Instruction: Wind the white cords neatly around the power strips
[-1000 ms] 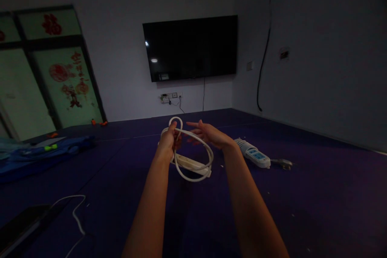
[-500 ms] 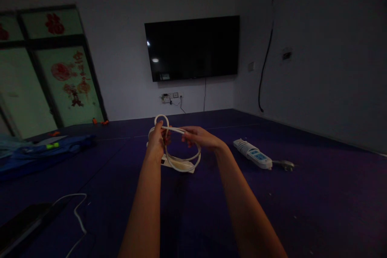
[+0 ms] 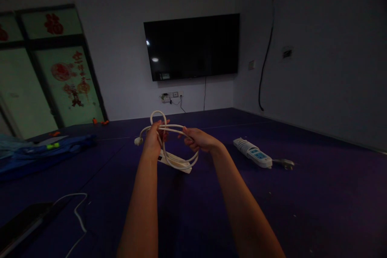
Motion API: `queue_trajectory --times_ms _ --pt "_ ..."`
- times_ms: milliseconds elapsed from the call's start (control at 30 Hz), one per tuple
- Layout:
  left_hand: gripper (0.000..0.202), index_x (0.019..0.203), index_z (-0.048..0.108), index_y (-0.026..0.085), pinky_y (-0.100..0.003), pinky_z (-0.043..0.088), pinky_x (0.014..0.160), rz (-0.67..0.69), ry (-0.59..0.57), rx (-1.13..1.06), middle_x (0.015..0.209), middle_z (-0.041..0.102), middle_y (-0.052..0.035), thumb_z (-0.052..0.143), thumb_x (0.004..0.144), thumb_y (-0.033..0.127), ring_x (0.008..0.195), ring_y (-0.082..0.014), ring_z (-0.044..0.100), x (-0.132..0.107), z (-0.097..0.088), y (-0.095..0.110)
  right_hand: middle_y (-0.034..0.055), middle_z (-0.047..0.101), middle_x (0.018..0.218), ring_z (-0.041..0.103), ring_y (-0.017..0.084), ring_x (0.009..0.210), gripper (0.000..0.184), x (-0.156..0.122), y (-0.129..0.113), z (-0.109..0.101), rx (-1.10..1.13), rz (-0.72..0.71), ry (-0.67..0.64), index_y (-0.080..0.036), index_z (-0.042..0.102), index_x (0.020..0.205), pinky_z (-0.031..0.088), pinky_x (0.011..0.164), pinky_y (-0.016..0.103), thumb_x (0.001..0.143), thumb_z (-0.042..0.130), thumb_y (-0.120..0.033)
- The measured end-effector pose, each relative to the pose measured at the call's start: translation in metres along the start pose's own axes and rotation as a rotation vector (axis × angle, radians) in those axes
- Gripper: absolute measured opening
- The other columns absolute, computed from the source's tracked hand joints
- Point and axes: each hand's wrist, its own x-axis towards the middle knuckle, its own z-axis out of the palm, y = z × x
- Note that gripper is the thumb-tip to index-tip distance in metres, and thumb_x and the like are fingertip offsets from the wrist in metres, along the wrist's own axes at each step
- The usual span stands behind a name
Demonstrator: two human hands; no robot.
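I hold a white power strip (image 3: 173, 160) with its looped white cord (image 3: 178, 131) in front of me, above the dark purple floor. My left hand (image 3: 153, 142) is closed round the gathered loops, and one small loop sticks up above it. My right hand (image 3: 198, 139) pinches a strand of the same cord just to the right. The cord's plug end (image 3: 138, 141) pokes out to the left of my left hand.
A second white power strip (image 3: 252, 153) with its plug (image 3: 286, 164) lies on the floor to the right. A blue cloth (image 3: 45, 151) lies at the left, and a white cable (image 3: 77, 209) with a dark flat object at the lower left. A wall television (image 3: 192, 46) hangs ahead.
My right hand went from open beside the cord to pinching it. Both hands drifted left, the loops tightened, and the plug end now shows on the left.
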Motion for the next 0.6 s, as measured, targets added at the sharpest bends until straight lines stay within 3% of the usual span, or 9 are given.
queue_trajectory --times_ms 133,233,433,600 --pt "0.03 0.086 0.069 0.009 -0.019 0.03 0.037 -0.002 -0.149 0.005 0.052 0.057 0.0002 0.053 0.068 0.027 0.038 -0.0072 0.044 -0.004 0.0 0.001 -0.0106 0.032 0.048 0.015 0.001 0.031 0.031 -0.001 -0.003 0.0 0.056 0.037 0.051 -0.018 0.049 0.084 0.01 0.032 0.011 0.092 0.037 -0.046" --pt "0.033 0.088 0.069 0.007 -0.02 0.032 0.038 -0.036 -0.2 0.017 0.053 0.058 -0.0026 0.048 0.071 0.027 0.04 -0.0087 0.045 -0.005 -0.001 0.001 -0.0108 0.033 0.048 0.015 0.001 0.03 0.026 -0.001 -0.008 0.004 0.074 0.031 0.113 -0.02 0.043 0.079 0.008 0.031 0.011 0.092 0.039 -0.042" --pt "0.035 0.093 0.068 0.005 -0.02 0.035 0.041 -0.055 -0.219 0.006 0.055 0.06 -0.0048 0.046 0.073 0.025 0.043 -0.0099 0.047 -0.005 -0.003 0.002 -0.0098 0.039 0.047 0.02 0.001 0.028 0.021 -0.005 -0.017 0.01 0.021 0.032 0.215 -0.02 0.045 0.08 0.009 0.031 0.011 0.091 0.041 -0.037" --pt "0.035 0.096 0.068 0.006 -0.02 0.035 0.04 -0.102 -0.224 -0.037 0.057 0.059 -0.0036 0.047 0.073 0.022 0.044 -0.01 0.047 -0.002 -0.006 0.0 -0.0068 0.049 0.053 0.026 0.001 0.031 0.019 -0.007 -0.016 0.006 -0.081 -0.003 0.219 -0.019 0.052 0.082 0.015 0.03 0.013 0.089 0.046 -0.035"
